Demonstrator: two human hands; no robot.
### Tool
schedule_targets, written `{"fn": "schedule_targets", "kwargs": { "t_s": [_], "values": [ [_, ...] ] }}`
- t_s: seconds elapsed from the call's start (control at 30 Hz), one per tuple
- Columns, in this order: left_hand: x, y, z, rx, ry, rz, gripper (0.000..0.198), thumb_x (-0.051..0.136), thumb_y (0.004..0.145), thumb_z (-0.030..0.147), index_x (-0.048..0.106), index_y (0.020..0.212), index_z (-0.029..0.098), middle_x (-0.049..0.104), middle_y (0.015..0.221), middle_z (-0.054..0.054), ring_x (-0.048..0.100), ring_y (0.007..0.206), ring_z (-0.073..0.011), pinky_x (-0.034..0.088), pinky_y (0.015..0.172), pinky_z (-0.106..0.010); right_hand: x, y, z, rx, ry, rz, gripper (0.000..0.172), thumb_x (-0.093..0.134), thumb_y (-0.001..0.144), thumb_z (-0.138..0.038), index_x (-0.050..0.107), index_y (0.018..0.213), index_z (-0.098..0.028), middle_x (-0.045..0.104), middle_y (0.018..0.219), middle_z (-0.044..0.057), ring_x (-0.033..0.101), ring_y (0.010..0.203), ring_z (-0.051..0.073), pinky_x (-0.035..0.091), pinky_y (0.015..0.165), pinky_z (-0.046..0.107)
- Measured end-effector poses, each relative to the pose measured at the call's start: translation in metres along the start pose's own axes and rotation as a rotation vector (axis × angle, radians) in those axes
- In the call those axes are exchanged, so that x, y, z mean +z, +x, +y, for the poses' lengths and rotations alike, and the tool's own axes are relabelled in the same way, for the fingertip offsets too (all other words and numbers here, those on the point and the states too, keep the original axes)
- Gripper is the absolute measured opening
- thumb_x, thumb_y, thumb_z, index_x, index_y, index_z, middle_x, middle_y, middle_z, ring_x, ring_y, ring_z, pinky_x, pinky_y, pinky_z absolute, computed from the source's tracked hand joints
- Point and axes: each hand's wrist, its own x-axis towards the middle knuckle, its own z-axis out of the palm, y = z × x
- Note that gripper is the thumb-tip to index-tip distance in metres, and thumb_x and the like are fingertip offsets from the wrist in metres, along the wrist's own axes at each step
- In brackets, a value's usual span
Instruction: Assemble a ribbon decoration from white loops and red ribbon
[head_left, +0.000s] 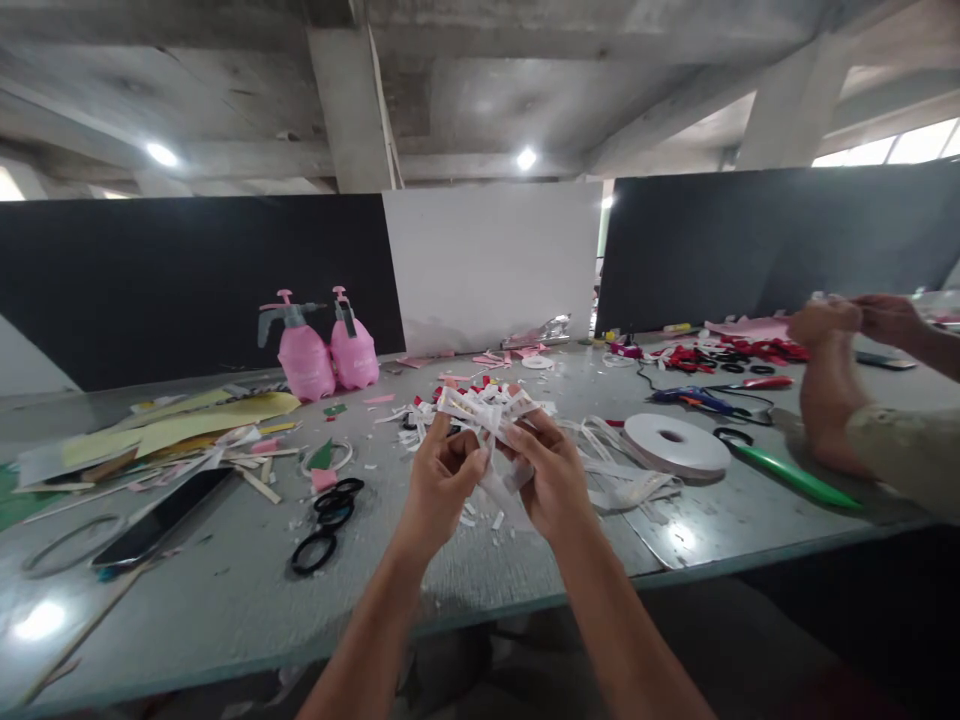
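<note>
Between my two hands, above the table, is a white ribbon [487, 415] folded into loops like a bow, with small gold-coloured marks on it. My left hand [442, 470] pinches its left side, thumb and fingers closed. On the other side my right hand [551, 470] grips the ribbon, its fingers closed round the lower loops. A ribbon end hangs down between the hands. Behind them lies a pile of small white and red pieces [427, 405], partly hidden by the hands. Loose white ribbon [630, 485] trails on the table to the right, beside a white ribbon roll [675, 445].
Two pink spray bottles [306, 360] stand at the back left. Black rings [313, 550], a dark phone-like slab [165, 515] and yellow sheets [217, 420] lie left. To the right are a blue glue gun [697, 398], green-handled scissors [799, 475] and a co-worker's hands [832, 325].
</note>
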Motion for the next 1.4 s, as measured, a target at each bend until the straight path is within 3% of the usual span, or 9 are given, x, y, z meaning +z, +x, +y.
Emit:
{"fn": "schedule_targets", "kwargs": {
  "t_s": [0.17, 0.33, 0.5, 0.63, 0.83, 0.97, 1.2, 1.3, 1.4],
  "values": [
    [0.002, -0.014, 0.005, -0.076, -0.313, 0.049, 0.062, 0.073, 0.072, 0.023, 0.055, 0.131, 0.025, 0.04, 0.061, 0.007, 0.038, 0.053, -0.006, 0.038, 0.052, -0.016, 0.004, -0.024, -0.001, 0.129, 0.334, -0.06, 0.048, 0.068, 0.076, -0.023, 0.061, 0.123, -0.029, 0.05, 0.057, -0.006, 0.062, 0.068, 0.014, 0.057, 0.074, 0.029],
    [0.008, -0.021, 0.01, -0.153, -0.57, 0.092, 0.057, 0.072, 0.07, 0.027, 0.06, 0.125, 0.029, 0.059, 0.093, -0.001, 0.05, 0.067, -0.007, 0.041, 0.054, -0.014, 0.011, -0.033, 0.001, 0.182, 0.441, -0.064, 0.051, 0.064, 0.076, -0.022, 0.059, 0.126, -0.029, 0.051, 0.058, -0.006, 0.062, 0.064, 0.013, 0.058, 0.077, 0.029],
    [-0.001, -0.021, 0.02, -0.151, -0.351, 0.026, 0.057, 0.071, 0.073, 0.03, 0.057, 0.129, 0.027, 0.06, 0.086, -0.002, 0.053, 0.067, -0.0103, 0.043, 0.057, -0.019, 0.007, -0.031, -0.009, 0.154, 0.287, -0.115, 0.063, 0.071, 0.071, -0.019, 0.057, 0.131, -0.028, 0.04, 0.048, -0.009, 0.049, 0.05, 0.01, 0.053, 0.059, 0.024],
    [-0.005, -0.021, 0.028, -0.062, -0.044, 0.01, 0.062, 0.072, 0.077, 0.033, 0.052, 0.135, 0.025, 0.054, 0.069, 0.002, 0.049, 0.062, -0.0101, 0.04, 0.057, -0.02, 0.003, -0.03, -0.019, 0.095, 0.058, -0.132, 0.064, 0.075, 0.07, -0.026, 0.058, 0.132, -0.025, 0.043, 0.049, -0.008, 0.034, 0.042, 0.007, 0.033, 0.039, 0.018],
    [-0.002, -0.025, 0.032, -0.021, 0.113, -0.052, 0.073, 0.069, 0.079, 0.026, 0.038, 0.145, 0.026, 0.047, 0.062, 0.006, 0.043, 0.055, -0.0078, 0.037, 0.054, -0.018, 0.005, -0.027, -0.016, 0.06, -0.029, -0.184, 0.055, 0.076, 0.071, -0.03, 0.063, 0.124, -0.027, 0.061, 0.069, -0.001, 0.05, 0.055, 0.01, 0.041, 0.049, 0.02],
    [-0.001, -0.029, 0.029, -0.028, -0.039, -0.032, 0.073, 0.072, 0.075, 0.025, 0.044, 0.142, 0.024, 0.038, 0.057, 0.008, 0.039, 0.051, -0.0068, 0.036, 0.051, -0.018, 0.012, -0.031, -0.015, 0.119, 0.157, -0.155, 0.06, 0.074, 0.07, -0.029, 0.06, 0.128, -0.027, 0.062, 0.07, 0.0, 0.053, 0.053, 0.013, 0.046, 0.048, 0.025],
    [0.006, -0.037, 0.032, -0.024, -0.416, 0.037, 0.068, 0.073, 0.068, 0.03, 0.054, 0.134, 0.027, 0.04, 0.057, 0.006, 0.04, 0.045, -0.0066, 0.041, 0.045, -0.018, 0.026, -0.047, -0.014, 0.149, 0.36, -0.176, 0.067, 0.067, 0.07, -0.032, 0.051, 0.136, -0.032, 0.066, 0.08, 0.004, 0.065, 0.078, 0.024, 0.056, 0.065, 0.037],
    [0.01, -0.038, 0.035, -0.095, -0.55, 0.065, 0.069, 0.072, 0.067, 0.029, 0.053, 0.134, 0.031, 0.047, 0.065, 0.004, 0.041, 0.048, -0.0058, 0.04, 0.043, -0.016, 0.025, -0.049, -0.009, 0.133, 0.371, -0.166, 0.068, 0.066, 0.071, -0.036, 0.05, 0.137, -0.031, 0.065, 0.074, 0.002, 0.064, 0.072, 0.022, 0.055, 0.071, 0.038],
    [0.007, -0.037, 0.033, -0.159, -0.538, 0.066, 0.072, 0.073, 0.064, 0.025, 0.054, 0.133, 0.031, 0.051, 0.07, 0.003, 0.046, 0.053, -0.0072, 0.042, 0.045, -0.017, 0.018, -0.048, -0.007, 0.121, 0.282, -0.193, 0.078, 0.073, 0.066, -0.035, 0.049, 0.139, -0.028, 0.059, 0.06, -0.001, 0.058, 0.056, 0.019, 0.053, 0.059, 0.034]
  ]
}}
